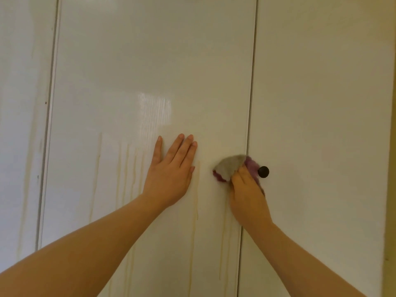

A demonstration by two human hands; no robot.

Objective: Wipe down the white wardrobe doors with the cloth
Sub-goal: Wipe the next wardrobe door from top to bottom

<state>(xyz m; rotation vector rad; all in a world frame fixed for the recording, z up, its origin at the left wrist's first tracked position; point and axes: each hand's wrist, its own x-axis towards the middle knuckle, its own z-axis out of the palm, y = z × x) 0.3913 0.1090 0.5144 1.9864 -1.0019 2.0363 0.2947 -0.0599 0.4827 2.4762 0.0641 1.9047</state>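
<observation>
Left hand (171, 172): I see it laid flat on the middle door (150, 71), fingers (177, 148) straight, the little one spread away from the rest.
Right hand (248, 196): its fingers (242, 176) are curled round the cloth (229, 168), pressing it to the door.
Cloth: grey and purple, bunched, at the middle door's right edge, just left of the dark round knob (263, 171).
Knob: on the right door (321, 103), beside the seam.
Doors: white and glossy; I see yellowish drip streaks (126, 168) running down the middle one.
</observation>
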